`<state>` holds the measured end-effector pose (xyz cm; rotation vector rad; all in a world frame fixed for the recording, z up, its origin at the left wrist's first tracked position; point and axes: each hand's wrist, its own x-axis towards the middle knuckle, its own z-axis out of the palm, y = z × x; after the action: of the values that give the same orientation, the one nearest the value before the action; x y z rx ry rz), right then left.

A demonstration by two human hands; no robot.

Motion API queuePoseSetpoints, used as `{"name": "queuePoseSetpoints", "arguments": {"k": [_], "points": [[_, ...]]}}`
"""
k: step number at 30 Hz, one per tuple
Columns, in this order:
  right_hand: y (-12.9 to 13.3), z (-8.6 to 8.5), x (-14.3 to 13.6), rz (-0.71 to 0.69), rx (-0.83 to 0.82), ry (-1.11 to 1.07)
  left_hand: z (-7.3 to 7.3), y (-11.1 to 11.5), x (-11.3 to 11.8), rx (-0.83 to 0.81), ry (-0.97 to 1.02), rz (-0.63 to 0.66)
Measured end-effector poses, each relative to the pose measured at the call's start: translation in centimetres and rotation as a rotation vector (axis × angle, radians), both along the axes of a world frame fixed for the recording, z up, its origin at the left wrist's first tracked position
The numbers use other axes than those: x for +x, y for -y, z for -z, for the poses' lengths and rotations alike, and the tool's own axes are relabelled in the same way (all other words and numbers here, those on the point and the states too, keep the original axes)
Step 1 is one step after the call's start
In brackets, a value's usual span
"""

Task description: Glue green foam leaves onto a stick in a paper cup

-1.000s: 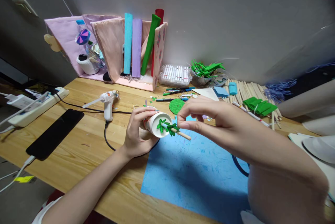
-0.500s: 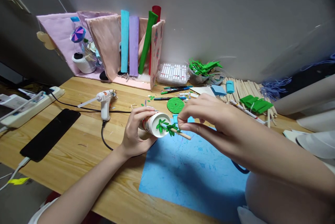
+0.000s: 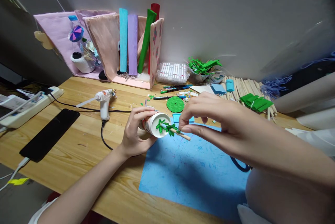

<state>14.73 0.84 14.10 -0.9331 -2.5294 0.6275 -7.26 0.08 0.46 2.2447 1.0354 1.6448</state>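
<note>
A white paper cup [image 3: 158, 125] lies tilted in my left hand [image 3: 137, 133], whose fingers wrap round its side. Out of the cup's white end sticks a thin wooden stick [image 3: 185, 136] with clusters of green leaves [image 3: 171, 129] along it. My right hand [image 3: 204, 116] is pinched at the stick's outer part, with a small green leaf at the fingertips. Beneath both hands lies a blue mat [image 3: 193, 175]. Just behind them are a green disc [image 3: 175, 104] and a light blue piece [image 3: 177, 117].
To the left are a glue gun [image 3: 104, 104], a black phone [image 3: 49, 135] and a power strip [image 3: 34, 107]. Behind stand a pink cardboard box [image 3: 102, 46] with crepe rolls, a marker case [image 3: 172, 72], and wooden sticks [image 3: 243, 89] under green strips [image 3: 255, 103].
My right hand has shifted very slightly, and a small green leaf now shows at its fingertips beside the stick. My left hand and the cup have stayed nearly still.
</note>
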Motion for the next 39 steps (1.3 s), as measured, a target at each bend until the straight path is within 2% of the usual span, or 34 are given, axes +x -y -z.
{"name": "queuePoseSetpoints", "arguments": {"k": [10,16,19,22,25,28,30,33,36,39], "points": [[-0.3,0.2,-0.2,-0.016,-0.001,-0.006,0.1,0.0,0.0,-0.007,0.000,0.008],[-0.6,0.2,-0.3,-0.027,-0.066,-0.020,0.1,0.0,0.0,-0.013,0.001,0.021],[-0.5,-0.3,-0.4,-0.011,-0.110,-0.069,0.0,0.0,0.0,-0.019,0.003,0.028],[-1.6,-0.3,-0.8,0.023,-0.210,-0.217,0.0,0.1,-0.1,-0.030,0.017,0.023],[-4.2,2.0,-1.6,0.121,-0.238,-0.413,0.2,0.1,-0.3,-0.096,0.065,-0.007],[-7.3,6.6,-3.2,0.312,-0.136,-0.488,0.6,0.0,-0.6,-0.196,0.184,-0.054],[-8.7,10.1,-4.5,0.365,-0.042,-0.396,0.7,-0.2,-0.9,-0.260,0.294,-0.100],[-9.4,14.1,-6.2,0.323,0.077,-0.165,0.8,-0.7,-1.2,-0.336,0.456,-0.160],[-9.5,16.0,-7.5,0.277,0.096,-0.100,1.0,-1.2,-1.6,-0.363,0.548,-0.215],[-10.2,16.4,-8.7,0.269,0.120,-0.034,1.2,-1.6,-1.9,-0.347,0.530,-0.287]]}}
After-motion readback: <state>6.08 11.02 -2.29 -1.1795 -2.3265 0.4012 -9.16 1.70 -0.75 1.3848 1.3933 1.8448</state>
